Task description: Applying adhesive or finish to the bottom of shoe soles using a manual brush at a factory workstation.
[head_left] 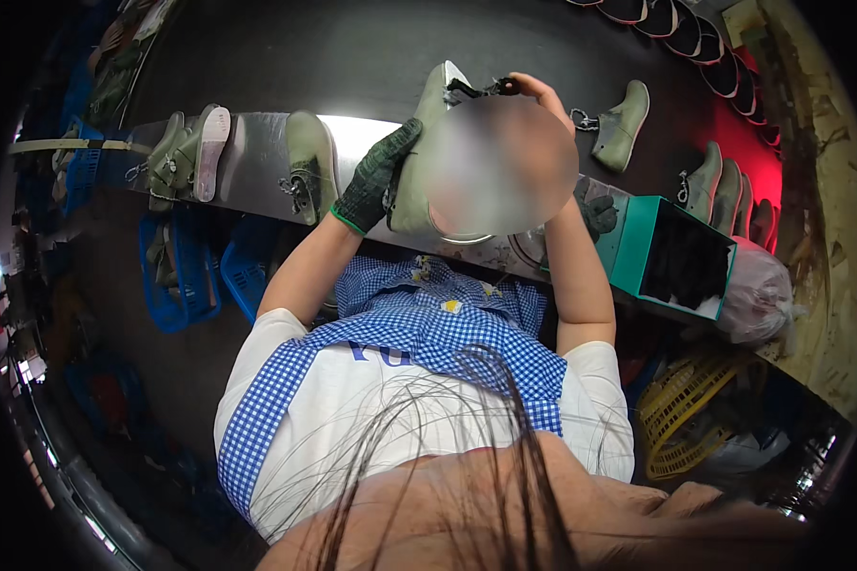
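Observation:
In front of me an olive-green ankle boot [411, 195] is held up with its toe end toward me and its pale sole edge showing at the far end. My left hand [376, 176], in a dark green knitted glove, is closed on the boot's left side. My bare right hand [543, 93] is at the far right of the boot, its fingertips on a small black frayed thing [486, 88]. A blurred patch covers most of the right hand and the boot's right side. Beside my left hand, another green boot [311, 157] with grey laces lies on the metal ledge [257, 143].
A dark belt [286, 57] runs beyond the ledge. More green boots [200, 152] stand left, and one [624, 128] lies right. An open teal box [681, 252] with black contents sits beside a plastic bag [757, 290]. Blue baskets [176, 276] and a yellow basket [681, 409] stand lower.

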The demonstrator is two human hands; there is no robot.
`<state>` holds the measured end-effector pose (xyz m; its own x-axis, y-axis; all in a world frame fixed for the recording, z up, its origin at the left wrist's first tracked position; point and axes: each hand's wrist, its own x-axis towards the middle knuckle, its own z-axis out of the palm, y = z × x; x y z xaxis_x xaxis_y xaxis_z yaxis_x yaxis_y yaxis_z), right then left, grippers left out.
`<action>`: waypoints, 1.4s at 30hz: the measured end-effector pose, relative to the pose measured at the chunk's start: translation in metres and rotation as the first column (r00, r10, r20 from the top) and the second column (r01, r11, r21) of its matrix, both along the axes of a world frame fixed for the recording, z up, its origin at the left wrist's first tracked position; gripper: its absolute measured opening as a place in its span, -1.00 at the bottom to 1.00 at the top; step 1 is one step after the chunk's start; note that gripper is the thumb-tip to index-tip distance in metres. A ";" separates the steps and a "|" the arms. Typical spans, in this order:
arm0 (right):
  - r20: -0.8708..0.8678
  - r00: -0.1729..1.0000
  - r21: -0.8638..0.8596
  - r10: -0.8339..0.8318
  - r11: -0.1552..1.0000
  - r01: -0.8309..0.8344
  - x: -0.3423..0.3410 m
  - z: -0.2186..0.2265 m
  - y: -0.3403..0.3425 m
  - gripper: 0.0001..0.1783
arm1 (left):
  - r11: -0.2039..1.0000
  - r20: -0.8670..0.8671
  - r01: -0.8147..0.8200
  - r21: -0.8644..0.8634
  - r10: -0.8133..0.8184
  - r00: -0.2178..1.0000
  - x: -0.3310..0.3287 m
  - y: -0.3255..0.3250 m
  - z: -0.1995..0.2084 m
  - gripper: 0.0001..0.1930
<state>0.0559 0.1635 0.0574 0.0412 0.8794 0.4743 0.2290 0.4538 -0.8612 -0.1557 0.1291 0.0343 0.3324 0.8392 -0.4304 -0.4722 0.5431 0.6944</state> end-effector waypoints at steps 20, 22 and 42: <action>-0.674 0.737 -0.381 -0.050 0.878 -0.290 0.016 -0.018 -0.018 -0.50 | 0.991 0.204 -0.060 -0.121 0.084 0.975 0.021 0.045 0.000 -0.43; -0.539 0.833 -0.316 -0.125 0.947 -0.062 0.013 -0.015 -0.025 -0.51 | 0.994 0.198 -0.030 -0.103 0.050 0.979 0.027 0.057 -0.009 -0.45; -0.010 0.866 -0.232 -0.500 0.843 0.485 0.088 -0.035 -0.118 -0.51 | 0.515 -0.836 0.850 0.114 -0.413 0.362 0.154 0.224 -0.078 -0.32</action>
